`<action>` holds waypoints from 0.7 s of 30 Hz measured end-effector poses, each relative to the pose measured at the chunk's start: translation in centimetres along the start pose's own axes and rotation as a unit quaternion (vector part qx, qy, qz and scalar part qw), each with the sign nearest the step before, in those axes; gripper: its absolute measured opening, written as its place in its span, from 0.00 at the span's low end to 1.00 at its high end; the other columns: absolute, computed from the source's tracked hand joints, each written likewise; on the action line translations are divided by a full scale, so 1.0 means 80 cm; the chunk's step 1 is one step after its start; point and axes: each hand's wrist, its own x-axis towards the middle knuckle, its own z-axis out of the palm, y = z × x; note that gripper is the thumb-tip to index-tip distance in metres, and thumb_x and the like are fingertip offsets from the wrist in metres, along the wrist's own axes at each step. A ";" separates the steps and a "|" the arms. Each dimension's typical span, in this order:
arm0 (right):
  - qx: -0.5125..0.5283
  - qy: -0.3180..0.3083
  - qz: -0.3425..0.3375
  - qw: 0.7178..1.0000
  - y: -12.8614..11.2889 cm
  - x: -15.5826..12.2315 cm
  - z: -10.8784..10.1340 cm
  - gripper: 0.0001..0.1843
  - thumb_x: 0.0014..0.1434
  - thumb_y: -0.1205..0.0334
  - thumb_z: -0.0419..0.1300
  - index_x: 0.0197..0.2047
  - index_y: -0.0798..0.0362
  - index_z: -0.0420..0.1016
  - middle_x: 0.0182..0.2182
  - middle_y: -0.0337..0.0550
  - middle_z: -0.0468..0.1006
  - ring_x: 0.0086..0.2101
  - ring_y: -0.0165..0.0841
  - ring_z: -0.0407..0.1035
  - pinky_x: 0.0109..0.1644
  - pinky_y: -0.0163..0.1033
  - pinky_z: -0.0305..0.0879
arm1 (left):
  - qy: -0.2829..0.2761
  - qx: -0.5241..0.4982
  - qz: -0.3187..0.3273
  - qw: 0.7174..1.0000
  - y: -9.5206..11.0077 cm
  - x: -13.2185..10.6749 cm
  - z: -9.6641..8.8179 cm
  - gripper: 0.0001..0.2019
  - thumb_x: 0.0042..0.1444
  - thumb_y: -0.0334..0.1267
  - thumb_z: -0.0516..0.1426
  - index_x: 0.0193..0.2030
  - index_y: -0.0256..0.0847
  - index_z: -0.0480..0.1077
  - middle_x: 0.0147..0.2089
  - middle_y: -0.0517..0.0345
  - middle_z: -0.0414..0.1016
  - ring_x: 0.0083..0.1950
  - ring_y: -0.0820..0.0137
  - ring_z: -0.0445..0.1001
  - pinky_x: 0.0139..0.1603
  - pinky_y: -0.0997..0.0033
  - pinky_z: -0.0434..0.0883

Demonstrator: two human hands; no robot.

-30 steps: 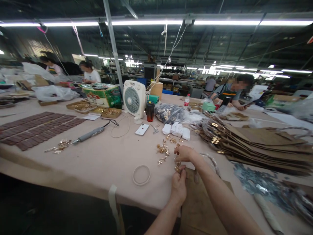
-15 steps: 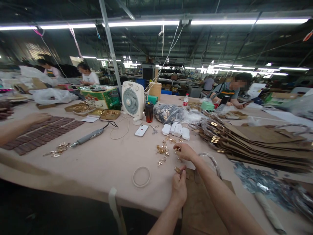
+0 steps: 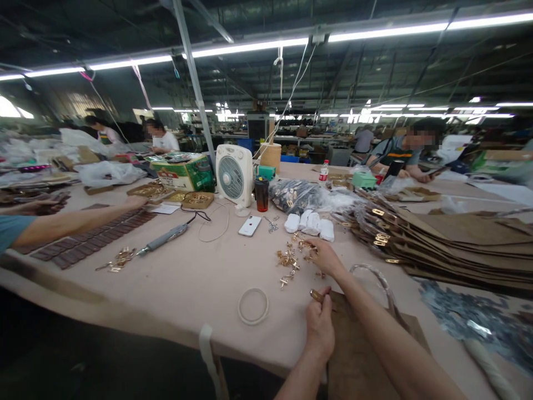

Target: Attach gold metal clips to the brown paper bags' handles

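Note:
My left hand (image 3: 320,328) is closed on a brown strap tab with a gold metal plate (image 3: 316,295) at its tip. This tab lies at the top edge of a flat brown bag (image 3: 358,350), which has a plastic-wrapped handle (image 3: 381,280). Just beyond, my right hand (image 3: 327,258) bends down over the table with its fingertips pinched at a small gold fitting (image 3: 308,257). Loose gold metal fittings (image 3: 287,256) lie scattered to the left of those fingers. The exact shape of the pinched piece is partly hidden.
A stack of brown bags (image 3: 453,244) is at right, near grey scraps (image 3: 453,311). A cream ring (image 3: 253,306), a phone (image 3: 250,225), white bundles (image 3: 310,222), a fan (image 3: 234,176) and a grey electric screwdriver (image 3: 162,240) lie around. A co-worker's arm (image 3: 83,222) reaches over brown pieces at left.
The view has turned slightly left, so things appear further right. My right fingers remain among the gold fittings, and my left hand still grips the tab. The co-worker's arm at left reaches further in.

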 end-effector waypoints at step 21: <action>-0.112 -0.144 -0.083 0.980 -0.042 0.002 0.035 0.19 0.69 0.60 0.55 0.59 0.46 0.77 0.63 0.50 0.73 0.63 0.44 0.64 0.68 0.53 0.60 | -0.036 -0.038 0.021 0.998 -0.001 -0.001 0.003 0.30 0.64 0.59 0.56 0.56 0.32 0.77 0.54 0.42 0.81 0.57 0.52 0.75 0.61 0.57 0.70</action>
